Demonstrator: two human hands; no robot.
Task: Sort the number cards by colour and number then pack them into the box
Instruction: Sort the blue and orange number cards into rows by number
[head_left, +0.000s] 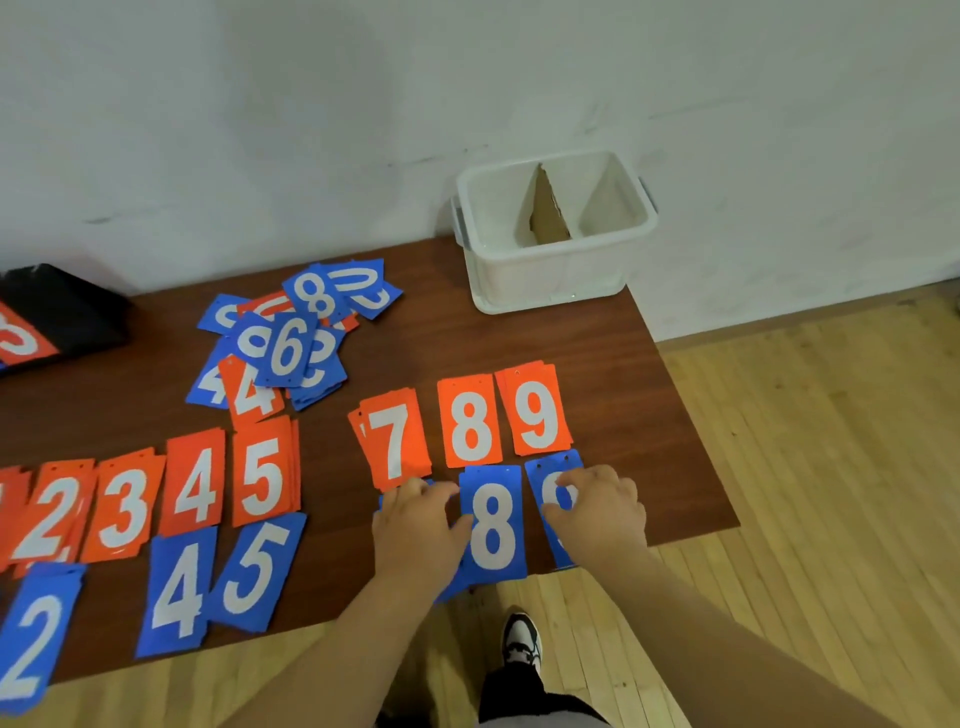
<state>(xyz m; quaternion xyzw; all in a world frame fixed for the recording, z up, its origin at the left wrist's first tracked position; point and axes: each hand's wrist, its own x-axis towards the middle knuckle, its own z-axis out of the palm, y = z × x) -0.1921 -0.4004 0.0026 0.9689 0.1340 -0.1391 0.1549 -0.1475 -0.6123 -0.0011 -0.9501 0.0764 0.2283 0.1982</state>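
On your desk (415, 353) you have seven orange piles you can read, 2 (57, 509), 3 (127, 506), 4 (195, 483), 5 (262, 473), 7 (395, 441), 8 (470, 421) and 9 (535, 410), plus one more cut off at the left edge. Nearer you lie five readable blue cards: 2 (31, 639), 4 (176, 592), 5 (257, 571), 8 (492, 519) and 9 (553, 478). Your left hand (415, 525) rests palm down on a sixth blue card (451, 582) whose number is hidden, fingers (410, 488) loosely spread, thumb touching the blue 8. Your right hand (597, 514) rests on the blue 9, bent fingers (576, 475) pressing its face, gripping nothing. One mixed heap (291, 338) lies behind the piles. The single white box (550, 270) stands at the far right corner; an upright cardboard divider (545, 213) splits it into two compartments.
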